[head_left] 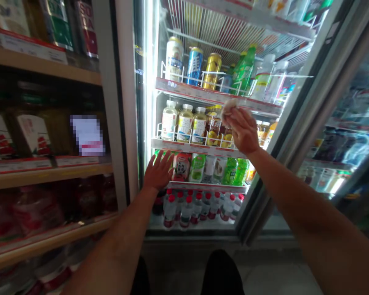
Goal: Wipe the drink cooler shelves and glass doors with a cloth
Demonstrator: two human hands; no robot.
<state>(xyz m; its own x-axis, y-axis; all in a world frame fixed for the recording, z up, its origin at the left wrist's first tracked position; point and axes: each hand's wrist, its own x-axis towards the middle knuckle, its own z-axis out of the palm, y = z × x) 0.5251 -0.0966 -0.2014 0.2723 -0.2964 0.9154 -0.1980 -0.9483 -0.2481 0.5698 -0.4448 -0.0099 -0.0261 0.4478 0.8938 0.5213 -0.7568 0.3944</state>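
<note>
In the head view my right hand (242,129) is raised in front of the middle shelves of a lit drinks fridge. Its fingers press on a pale, crumpled cloth (228,110), slightly blurred, near the shelf's label strip (203,97). My left hand (159,171) is lower and further left, fingers spread, holding nothing. It is nearest to the red drink cartons (181,167) on the third shelf; whether it touches anything I cannot tell. Bottles with white caps (185,123) stand between the two hands. My right hand hides some bottles behind it.
Cans (195,65) and green bottles (245,67) line the upper shelf. Red-capped bottles (187,211) fill the bottom. A metal door frame (307,135) slants along the right. Wooden shelves (49,176) with bottles stand at the left. My knees show below.
</note>
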